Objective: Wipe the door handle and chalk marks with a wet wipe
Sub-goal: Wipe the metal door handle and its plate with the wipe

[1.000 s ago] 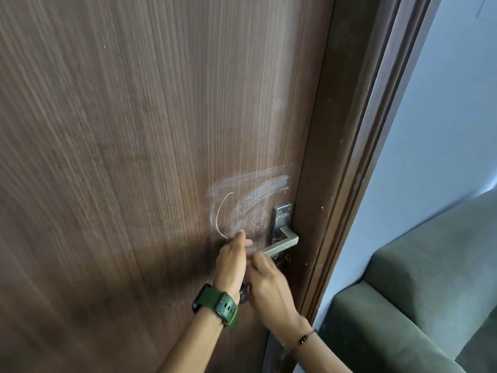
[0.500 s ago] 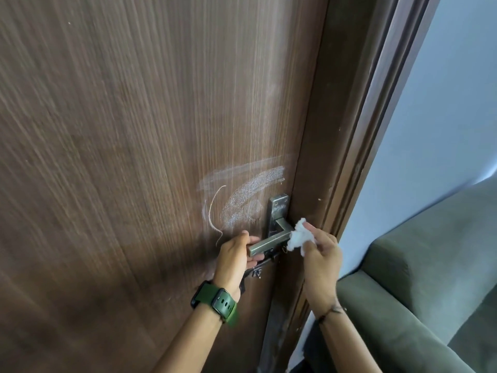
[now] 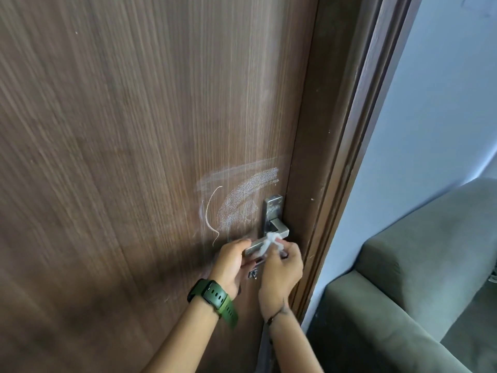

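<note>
Gripping the free end of the metal handle [image 3: 269, 239], the left hand [image 3: 230, 261] curls its fingers around the lever at about six o'clock in the view, low on a brown wooden door [image 3: 134, 157]. Just to its three o'clock side, the right hand [image 3: 281, 267] pinches a crumpled white wipe [image 3: 270, 242] between thumb and fingertips and presses it against the middle of the lever, so the two hands nearly touch. Behind the lever stands an upright metal plate [image 3: 272, 211], fixed close to the door's edge. From nine to eleven o'clock of that plate lie the chalk marks [image 3: 242, 195]: a broad, grainy white arc, a fainter smeared band above it, and a thin curved line toward nine o'clock. A small key or latch [image 3: 252, 274] shows just below the lever, between the two wrists; which it is cannot be told. A green watch [image 3: 212, 298] is strapped on the left wrist, and a thin dark bracelet [image 3: 274, 314] circles the right one. A dark door frame [image 3: 349, 130] runs along the three o'clock side, with a pale wall [image 3: 430, 103] beyond it and a grey-green sofa [image 3: 416, 278] at four o'clock.
</note>
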